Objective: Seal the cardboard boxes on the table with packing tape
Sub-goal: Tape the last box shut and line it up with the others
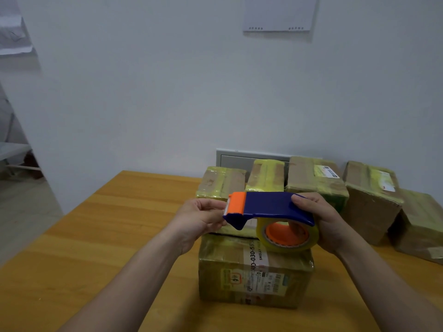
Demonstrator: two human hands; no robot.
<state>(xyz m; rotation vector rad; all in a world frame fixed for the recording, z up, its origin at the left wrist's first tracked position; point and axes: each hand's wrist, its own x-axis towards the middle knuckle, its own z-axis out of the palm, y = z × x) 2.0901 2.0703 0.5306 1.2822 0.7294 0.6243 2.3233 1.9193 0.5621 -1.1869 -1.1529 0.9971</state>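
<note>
— Head view: where is the tape dispenser [268,204] held?
— Above the near box [254,271]. It is gripped by the right hand [321,221] at the roll end and pinched by the left hand [203,216] at the orange cutter end. Pulled tape cannot be made out.
— Surroundings?
— Five more boxes [314,180] are counted behind it on the table [107,236]. One is partly hidden by the hands, and the rightmost is cut off.
</note>
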